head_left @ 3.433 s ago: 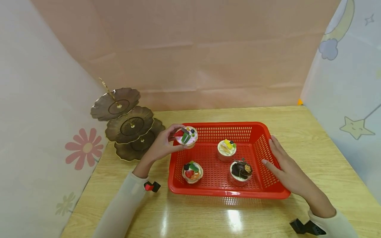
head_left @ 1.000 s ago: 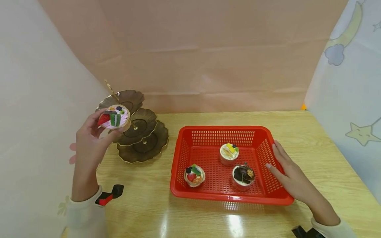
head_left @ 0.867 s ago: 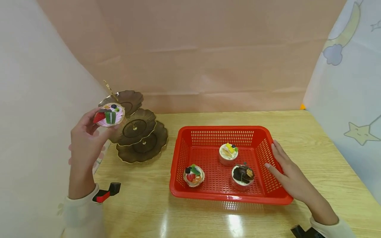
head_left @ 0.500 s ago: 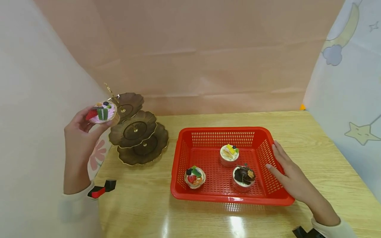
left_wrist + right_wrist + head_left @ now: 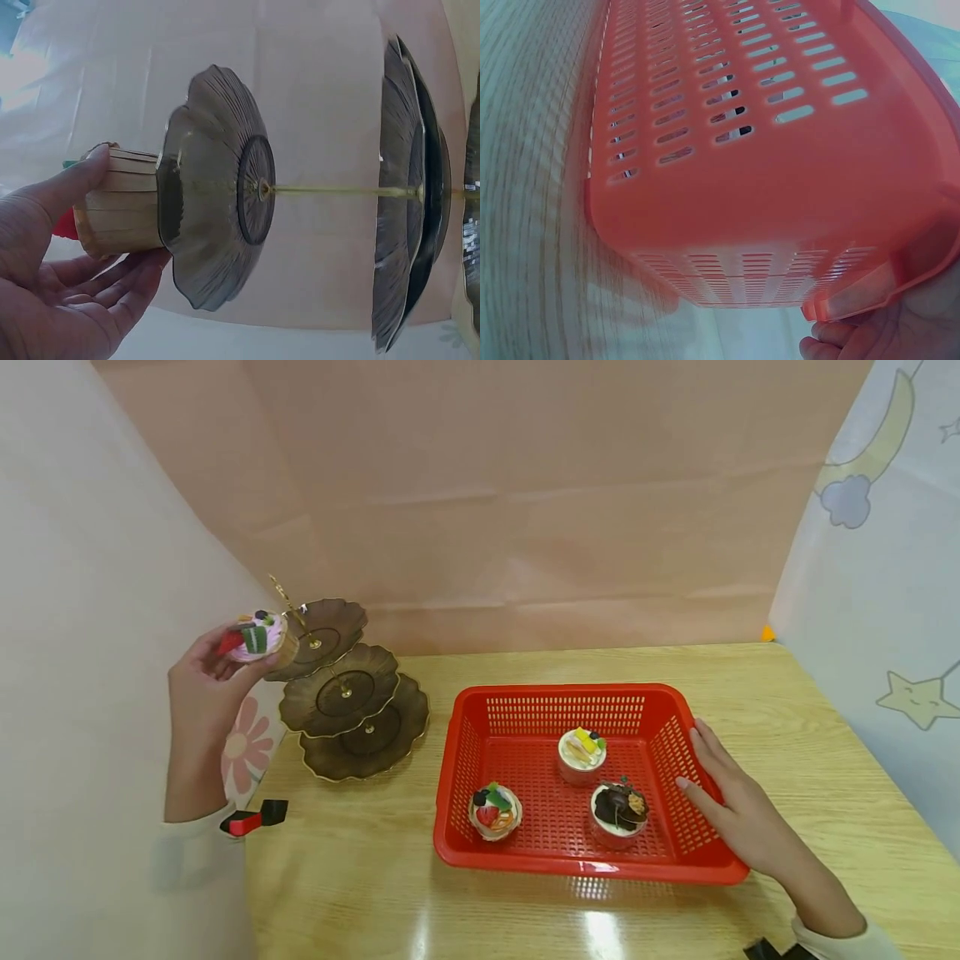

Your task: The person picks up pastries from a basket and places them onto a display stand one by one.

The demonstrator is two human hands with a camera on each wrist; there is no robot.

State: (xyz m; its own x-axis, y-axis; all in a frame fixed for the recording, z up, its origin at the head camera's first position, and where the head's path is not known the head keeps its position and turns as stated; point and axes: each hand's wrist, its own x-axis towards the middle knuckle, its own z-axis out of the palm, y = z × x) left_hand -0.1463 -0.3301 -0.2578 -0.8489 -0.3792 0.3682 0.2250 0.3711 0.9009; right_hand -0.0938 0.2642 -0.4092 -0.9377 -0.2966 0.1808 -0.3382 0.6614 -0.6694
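Note:
My left hand (image 5: 206, 689) holds a cupcake (image 5: 264, 640) with pink cream, strawberry and kiwi, thumb and fingers around its pleated wrapper. The cupcake is at the left edge of the top plate of a brown three-tier stand (image 5: 345, 689). In the left wrist view the base of the cupcake (image 5: 127, 202) comes up to the top plate (image 5: 217, 187); I cannot tell whether it rests there. My right hand (image 5: 750, 814) holds the right rim of a red basket (image 5: 555, 865), thumb on the inner side. In the right wrist view fingertips (image 5: 829, 341) show beside the rim.
Inside the basket stand a fruit tart (image 5: 495, 812), a cream cup with yellow fruit (image 5: 582, 755) and a chocolate-topped cup (image 5: 619, 813). A wooden table (image 5: 352, 877) lies beneath. A pale curtain (image 5: 90, 693) hangs close on the left, and a peach backdrop (image 5: 525, 510) closes the back.
My left hand has carried the cupcake out of the basket, leftward and up to the stand's top plate, lately shifting slightly farther away. My right hand stays at the basket's rim.

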